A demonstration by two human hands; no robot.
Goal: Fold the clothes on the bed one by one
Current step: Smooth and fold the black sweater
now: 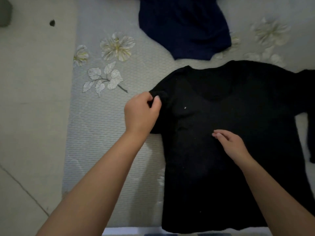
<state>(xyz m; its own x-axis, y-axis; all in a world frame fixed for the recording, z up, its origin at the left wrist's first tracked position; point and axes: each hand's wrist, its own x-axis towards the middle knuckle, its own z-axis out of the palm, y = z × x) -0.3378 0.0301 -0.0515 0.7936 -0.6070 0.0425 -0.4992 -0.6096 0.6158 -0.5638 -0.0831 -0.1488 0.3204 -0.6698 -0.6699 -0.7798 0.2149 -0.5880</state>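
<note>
Left hand pinches the black shirt's bunched sleeve near the bed's left edge; right hand rests relaxed, fingers straight, on its chest.

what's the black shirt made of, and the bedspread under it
Black shirt: looks like soft matte knit, perhaps cotton jersey; it bunches where the left hand pinches the sleeve. Bedspread: pale woven fabric with fine ribbing and slightly shiny flower motifs; fibre unclear.

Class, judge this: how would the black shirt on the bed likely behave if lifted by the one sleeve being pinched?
Probably floppy: the black shirt bunches where the left hand pinches its sleeve. It would likely drape and hang unevenly. It lies thin and flat on the bed, so it is probably light.
</note>
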